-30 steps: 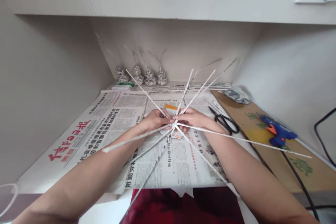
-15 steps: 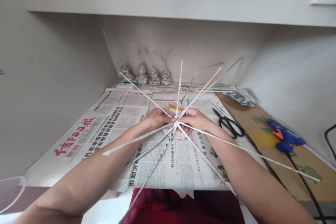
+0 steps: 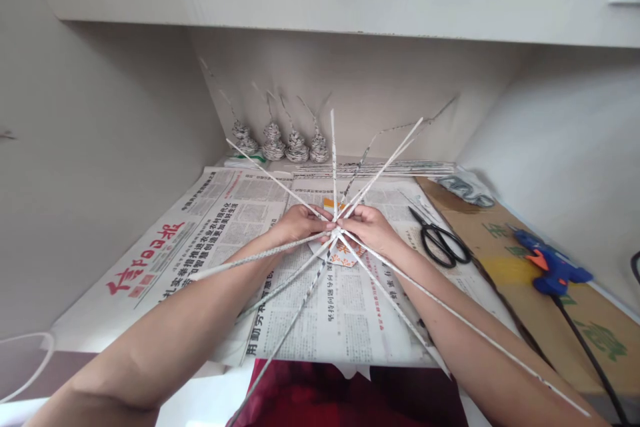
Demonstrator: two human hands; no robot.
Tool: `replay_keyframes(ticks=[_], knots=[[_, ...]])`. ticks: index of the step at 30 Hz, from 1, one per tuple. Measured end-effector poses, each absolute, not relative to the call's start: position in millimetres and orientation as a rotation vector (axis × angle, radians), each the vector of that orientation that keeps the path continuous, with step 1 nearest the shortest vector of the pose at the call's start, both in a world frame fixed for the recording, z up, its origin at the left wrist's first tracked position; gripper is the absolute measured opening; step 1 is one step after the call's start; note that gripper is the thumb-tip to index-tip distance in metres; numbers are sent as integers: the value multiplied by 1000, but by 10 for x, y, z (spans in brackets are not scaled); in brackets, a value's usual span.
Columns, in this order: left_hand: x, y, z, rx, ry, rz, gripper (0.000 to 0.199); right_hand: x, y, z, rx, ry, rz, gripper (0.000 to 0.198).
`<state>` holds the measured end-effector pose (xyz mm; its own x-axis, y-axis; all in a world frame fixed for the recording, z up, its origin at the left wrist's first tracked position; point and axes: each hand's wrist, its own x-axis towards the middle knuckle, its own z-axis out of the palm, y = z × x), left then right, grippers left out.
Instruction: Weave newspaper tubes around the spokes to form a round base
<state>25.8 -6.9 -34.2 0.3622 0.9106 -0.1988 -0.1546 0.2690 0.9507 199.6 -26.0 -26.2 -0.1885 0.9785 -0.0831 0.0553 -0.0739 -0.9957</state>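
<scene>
Rolled newspaper strips [image 3: 280,248] fan out in all directions from one crossing point in front of me. My left hand [image 3: 303,223] pinches them at the left of that centre. From the right side, my right hand [image 3: 370,227] grips the strips close to the same crossing, its fingertips almost meeting those of the left. Under the hands lies a small card with an orange pattern [image 3: 345,259], partly covered by strips and fingers. Several strips run over my forearms and down toward my lap.
Newspaper sheets [image 3: 210,213] cover the work surface. Several woven gourd shapes [image 3: 297,147] stand at the back wall beside a bundle of paper sticks [image 3: 400,169]. To the right are black scissors [image 3: 443,243] and a blue glue gun [image 3: 553,263] on cardboard [image 3: 480,240].
The strip pointing away from me has swung slightly left, and the long right strip now slopes lower along my right forearm. Both hands stay at the crossing. The view has shifted slightly.
</scene>
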Motion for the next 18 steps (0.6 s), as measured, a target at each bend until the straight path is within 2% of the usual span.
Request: replay_keyframes(ticks=[6, 13, 18], knots=[[274, -107, -270, 1061, 892, 837, 40, 1991, -245, -262, -1244, -1353, 1353, 23], [281, -109, -333, 1058, 870, 790, 34, 1966, -247, -293, -1236, -1229, 1397, 16], [279, -86, -338, 995, 882, 804, 34, 1932, -237, -292, -1151, -1111, 1450, 23]])
